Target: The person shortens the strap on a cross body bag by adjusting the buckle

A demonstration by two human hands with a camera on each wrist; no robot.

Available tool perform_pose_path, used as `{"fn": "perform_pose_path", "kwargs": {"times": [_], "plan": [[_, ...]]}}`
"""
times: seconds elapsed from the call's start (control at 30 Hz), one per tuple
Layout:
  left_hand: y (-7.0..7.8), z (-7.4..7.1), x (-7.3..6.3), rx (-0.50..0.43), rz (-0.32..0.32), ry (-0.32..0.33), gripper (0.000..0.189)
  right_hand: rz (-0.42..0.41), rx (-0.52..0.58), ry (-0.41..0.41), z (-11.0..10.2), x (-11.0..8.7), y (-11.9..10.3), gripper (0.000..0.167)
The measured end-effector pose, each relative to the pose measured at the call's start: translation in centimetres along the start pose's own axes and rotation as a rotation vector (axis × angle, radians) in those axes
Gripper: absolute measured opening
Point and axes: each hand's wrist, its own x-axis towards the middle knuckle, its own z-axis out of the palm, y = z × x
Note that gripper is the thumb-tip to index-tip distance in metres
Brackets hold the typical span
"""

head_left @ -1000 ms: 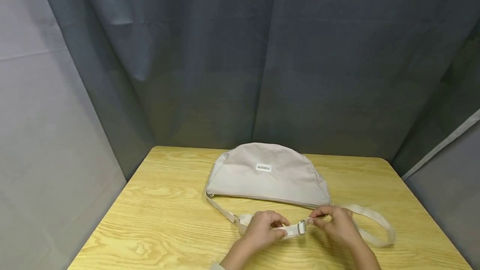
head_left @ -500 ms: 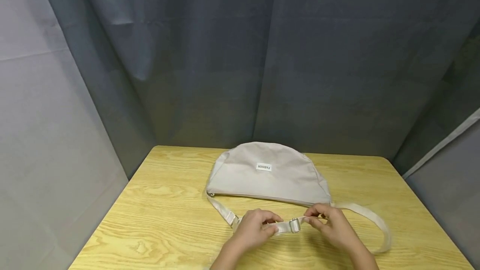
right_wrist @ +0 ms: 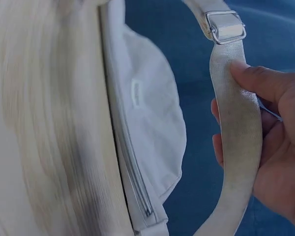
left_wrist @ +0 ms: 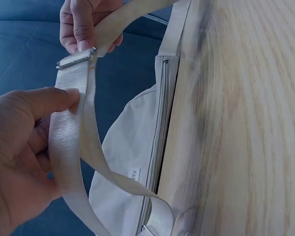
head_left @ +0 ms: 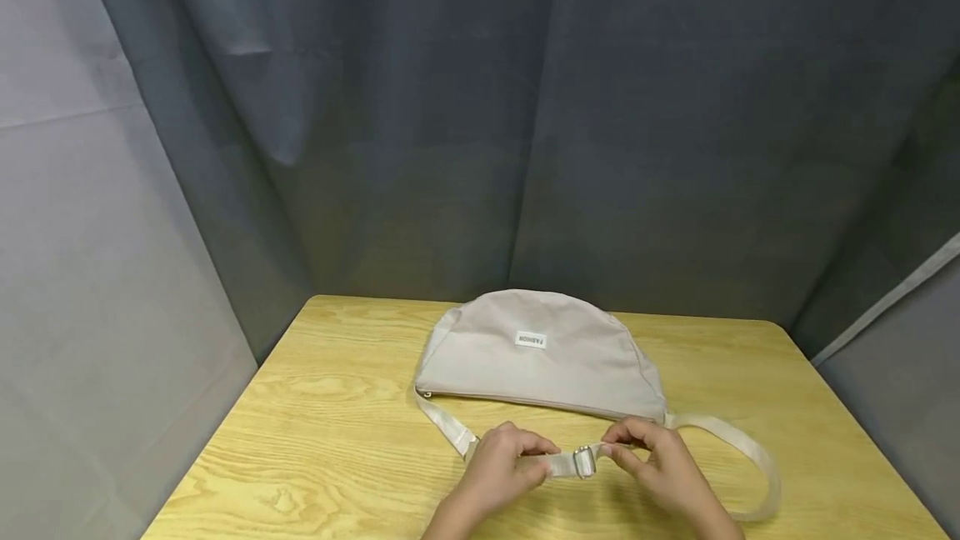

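Observation:
A pale beige shoulder bag (head_left: 540, 365) lies flat, its curved side toward the curtain and its zipper (right_wrist: 132, 167) toward the person. In front of it my left hand (head_left: 504, 467) pinches the bag's strap (left_wrist: 69, 132) between thumb and fingers, just left of a metal slider buckle (head_left: 584, 462). My right hand (head_left: 660, 463) pinches the strap just right of that buckle. The left wrist view shows the strap doubled below the buckle, with the thumb on the outer layer. In the right wrist view the strap passes between thumb and fingers, the buckle above them.
The bag rests on a wooden table (head_left: 315, 407) with rounded far corners. Loose strap loops out over the table to the right of the right hand. A dark curtain (head_left: 420, 123) hangs behind the table, and a light grey panel (head_left: 97, 257) stands at the left.
Both hands and the buckle between them have shifted a little to the left. The strap's right loop has moved slightly left and downward. The bag stays in place.

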Motion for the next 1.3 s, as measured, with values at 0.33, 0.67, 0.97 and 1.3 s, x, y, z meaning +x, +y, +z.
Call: {"fn": "perform_pose_path", "kwargs": {"times": [0.33, 0.67, 0.97, 1.3], "plan": [[-0.4, -0.8, -1.6, -0.046, 0.03, 0.061, 0.022, 0.014, 0.098, 0.053, 1.7, -0.5, -1.1, 0.014], [-0.9, -1.1, -2.5, -0.008, 0.162, 0.084, 0.057, 0.104, 0.231, -0.053, 3.5, 0.1, -2.2, 0.007], [-1.6, -1.1, -3.0, -0.058, 0.229, 0.163, 0.063, 0.146, 0.295, -0.054, 4.7, 0.2, -2.8, 0.007], [-2.0, -0.9, -2.8, -0.111, 0.29, 0.257, 0.051, 0.23, 0.379, -0.096, 5.4, 0.2, -3.2, 0.004]]}}
